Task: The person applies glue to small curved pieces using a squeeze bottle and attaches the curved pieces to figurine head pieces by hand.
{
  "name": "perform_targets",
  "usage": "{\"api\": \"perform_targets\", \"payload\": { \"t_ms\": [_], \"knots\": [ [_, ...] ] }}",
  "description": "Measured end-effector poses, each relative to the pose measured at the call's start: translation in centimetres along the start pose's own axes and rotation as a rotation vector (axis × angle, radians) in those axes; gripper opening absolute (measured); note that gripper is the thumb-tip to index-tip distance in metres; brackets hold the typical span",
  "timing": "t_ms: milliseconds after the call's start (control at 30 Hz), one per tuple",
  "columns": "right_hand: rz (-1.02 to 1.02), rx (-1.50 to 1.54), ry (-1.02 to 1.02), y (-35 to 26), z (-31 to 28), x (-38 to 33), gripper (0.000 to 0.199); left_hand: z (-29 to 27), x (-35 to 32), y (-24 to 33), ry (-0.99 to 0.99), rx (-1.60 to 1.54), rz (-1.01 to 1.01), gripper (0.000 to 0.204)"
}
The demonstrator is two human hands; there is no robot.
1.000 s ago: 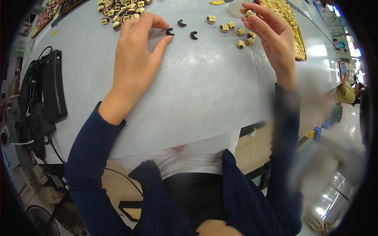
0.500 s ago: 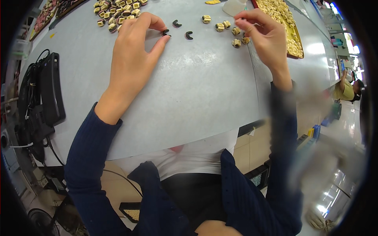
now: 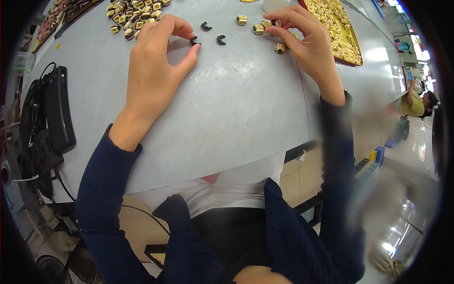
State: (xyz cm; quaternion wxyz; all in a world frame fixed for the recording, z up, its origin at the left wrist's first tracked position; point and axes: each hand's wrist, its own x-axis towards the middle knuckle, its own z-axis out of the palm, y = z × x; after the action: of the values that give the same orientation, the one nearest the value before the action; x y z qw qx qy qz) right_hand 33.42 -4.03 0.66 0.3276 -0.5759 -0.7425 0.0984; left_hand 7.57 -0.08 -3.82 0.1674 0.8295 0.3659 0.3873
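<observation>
At the grey table [image 3: 227, 113], 1 dark C-shaped piece [image 3: 193, 41] is pinched by left hand [image 3: 153, 66]; 1 dark-and-pale piece [image 3: 275, 22] is pinched by right hand [image 3: 312, 49]. Nearby loose cream-and-dark blocks [image 3: 279, 48] could be knocked if that hand is dipped.

Free tabletop [image 3: 217, 109], black pieces [image 3: 219, 40] beyond

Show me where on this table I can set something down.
Bare: the grey table between the left hand, right hand and near edge; also between left hand and black device. Crowded: the far side, with piled pieces, black crescents, loose pieces and a yellow tray.
</observation>
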Motion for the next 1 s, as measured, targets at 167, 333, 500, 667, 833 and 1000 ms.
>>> {"api": "perform_targets", "payload": {
  "t_ms": [167,333,500,667,833,1000],
  "knots": [
    [-0.004,0.021,0.024,-0.1,0.2,0.1,0.015,0.0,-0.1,-0.1,0.004,-0.036,-0.007,0.021],
    [-0.184,0.012,-0.052,2.9,1.4,0.1,0.020,-0.1,-0.2,-0.2,-0.002,-0.033,-0.007,0.021],
    [-0.179,-0.005,-0.073,3.2,0.6,0.0,0.022,0.0,0.1,0.2,0.013,-0.041,0.018,0.023],
    [-0.164,0.001,-0.043,3.6,1.3,-0.5,0.023,-0.2,-0.1,0.2,0.008,-0.045,-0.001,0.023],
    [-0.176,0.014,-0.028,3.4,0.5,-0.4,0.020,-0.4,-0.1,0.4,0.006,-0.044,-0.004,0.023],
    [-0.009,0.028,0.159,6.3,-3.0,-1.5,0.018,0.0,0.0,0.6,0.007,-0.058,-0.003,0.022]
  ]
}}
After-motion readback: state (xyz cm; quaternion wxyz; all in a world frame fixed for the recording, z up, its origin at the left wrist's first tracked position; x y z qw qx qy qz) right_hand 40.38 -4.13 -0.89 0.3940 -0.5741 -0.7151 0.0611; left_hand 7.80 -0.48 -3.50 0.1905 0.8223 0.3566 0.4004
